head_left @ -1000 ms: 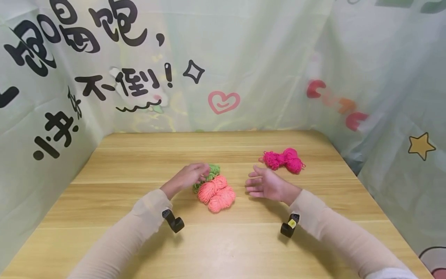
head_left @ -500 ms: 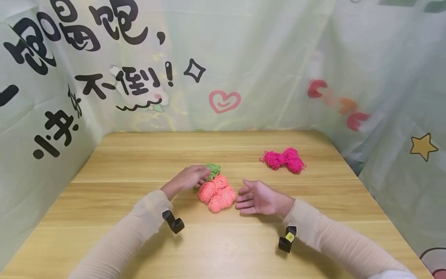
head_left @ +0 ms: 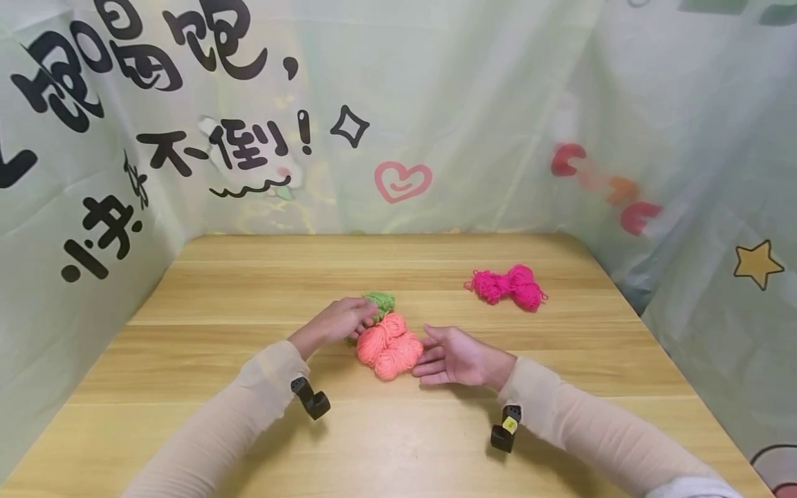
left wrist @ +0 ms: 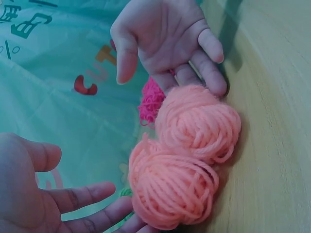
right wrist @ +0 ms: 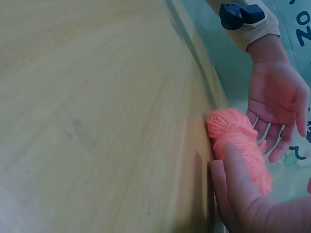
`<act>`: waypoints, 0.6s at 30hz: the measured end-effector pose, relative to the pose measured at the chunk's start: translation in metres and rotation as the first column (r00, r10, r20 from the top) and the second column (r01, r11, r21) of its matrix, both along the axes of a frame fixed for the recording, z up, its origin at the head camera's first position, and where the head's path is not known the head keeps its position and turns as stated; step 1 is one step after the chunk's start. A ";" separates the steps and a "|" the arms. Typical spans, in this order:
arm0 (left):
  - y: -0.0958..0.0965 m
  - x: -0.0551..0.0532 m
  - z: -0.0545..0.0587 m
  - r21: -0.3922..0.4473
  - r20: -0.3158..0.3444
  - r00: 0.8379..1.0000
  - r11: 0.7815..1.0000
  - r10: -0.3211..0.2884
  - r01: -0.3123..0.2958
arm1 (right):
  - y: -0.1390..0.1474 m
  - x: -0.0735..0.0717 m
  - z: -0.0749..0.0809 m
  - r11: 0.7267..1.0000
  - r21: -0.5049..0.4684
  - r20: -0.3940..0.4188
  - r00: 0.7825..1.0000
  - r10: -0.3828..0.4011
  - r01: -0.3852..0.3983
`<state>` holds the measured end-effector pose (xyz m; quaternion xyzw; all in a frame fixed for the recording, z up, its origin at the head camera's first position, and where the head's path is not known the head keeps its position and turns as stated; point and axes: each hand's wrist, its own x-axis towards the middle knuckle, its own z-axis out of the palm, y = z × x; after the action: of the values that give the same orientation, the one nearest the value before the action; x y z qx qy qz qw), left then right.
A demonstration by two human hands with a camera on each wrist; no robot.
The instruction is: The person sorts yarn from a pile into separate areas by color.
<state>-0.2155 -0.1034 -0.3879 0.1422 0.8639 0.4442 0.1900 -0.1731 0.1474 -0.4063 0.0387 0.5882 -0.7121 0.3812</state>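
Head view, and the right hand (head_left: 461,356) is making the move: over the last second it's been leaving the neighbourhood of the bright magenta yarn bundle (head_left: 523,287), sliding toward the near edge of the pale wood-grain table (head_left: 398,443) and swinging leftward. Now it's arriving at the right side of the coral-pink, two-lobed bundle of soft yarn (head_left: 397,356), palm turned in, fingers extended and spread, and they look to be touching the strands.

Over on the other side, the left hand (head_left: 336,321) is barely shifting. Its fingers are reaching out loosely, thumb standing well apart, beside the coral bundle and partly covering the leafy-green yarn bundle (head_left: 381,303). Whether those fingertips are touching either yarn, I can't tell. Neither hand is gripping anything.

So the coral bundle is lying well in from the table's side edges, with a hand flanking it on each side; the green one is sitting just behind it, toward the far edge. That's looking like a two-handed handling position, in my judgement. Meanwhile, the magenta bundle is staying put toward the far right corner, well apart from both hands.
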 end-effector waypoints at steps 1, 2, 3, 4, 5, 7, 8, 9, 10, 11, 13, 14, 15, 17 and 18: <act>0.000 0.000 0.000 0.004 0.004 1.000 1.000 0.001 -0.001 | 0.000 -0.001 0.000 1.000 0.001 -0.003 1.000 -0.001 0.001; 0.000 0.001 0.000 0.007 0.006 1.000 1.000 0.000 0.000 | 0.000 -0.002 -0.001 1.000 0.005 -0.005 1.000 -0.007 0.007; 0.000 0.001 0.000 0.014 0.010 1.000 1.000 -0.002 0.002 | 0.000 -0.002 -0.001 1.000 0.007 -0.008 1.000 -0.013 0.013; 0.000 0.002 -0.001 0.023 0.021 1.000 1.000 -0.001 0.001 | 0.001 -0.003 -0.002 1.000 0.010 -0.009 1.000 -0.017 0.017; 0.000 0.003 -0.001 0.029 0.035 0.999 1.000 -0.002 0.001 | 0.001 -0.003 -0.002 1.000 0.015 -0.009 1.000 -0.020 0.020; 0.000 0.004 -0.003 0.040 0.065 0.998 0.999 0.001 -0.003 | 0.001 -0.004 -0.004 0.999 0.025 -0.014 1.000 -0.021 0.021; 0.000 0.004 -0.004 0.048 0.080 0.997 0.999 0.000 -0.004 | 0.001 -0.005 -0.004 0.999 0.031 -0.017 1.000 -0.021 0.022; 0.000 0.005 -0.005 0.059 0.097 0.995 0.998 -0.001 -0.005 | 0.002 -0.005 -0.005 0.999 0.034 -0.021 1.000 -0.019 0.020; 0.000 0.005 -0.006 0.068 0.114 0.993 0.998 -0.001 -0.007 | 0.002 -0.005 -0.004 0.999 0.038 -0.023 0.999 -0.023 0.024; 0.001 0.005 -0.006 0.074 0.124 0.992 0.997 -0.003 -0.006 | 0.002 -0.006 -0.004 0.999 0.042 -0.028 0.999 -0.028 0.030; 0.002 0.004 -0.006 0.089 0.136 0.991 0.996 -0.009 -0.003 | 0.003 -0.008 -0.003 0.998 0.045 -0.040 0.999 -0.036 0.038; 0.003 0.003 -0.007 0.093 0.141 0.990 0.996 -0.012 -0.001 | 0.003 -0.008 -0.002 0.998 0.044 -0.044 0.998 -0.040 0.042; 0.004 0.003 -0.006 0.098 0.146 0.989 0.995 -0.015 0.000 | 0.004 -0.009 -0.001 0.998 0.040 -0.050 0.998 -0.043 0.045; 0.005 0.003 -0.006 0.098 0.153 0.988 0.995 -0.019 0.004 | 0.004 -0.010 0.000 0.998 0.036 -0.058 0.997 -0.043 0.045; 0.005 0.003 -0.006 0.094 0.156 0.987 0.996 -0.024 0.009 | 0.004 -0.010 0.000 0.999 0.033 -0.063 0.997 -0.040 0.042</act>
<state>-0.2121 -0.0983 -0.3936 0.1227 0.8234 0.4922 0.2543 -0.1832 0.1518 -0.4061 0.0353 0.6112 -0.7104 0.3473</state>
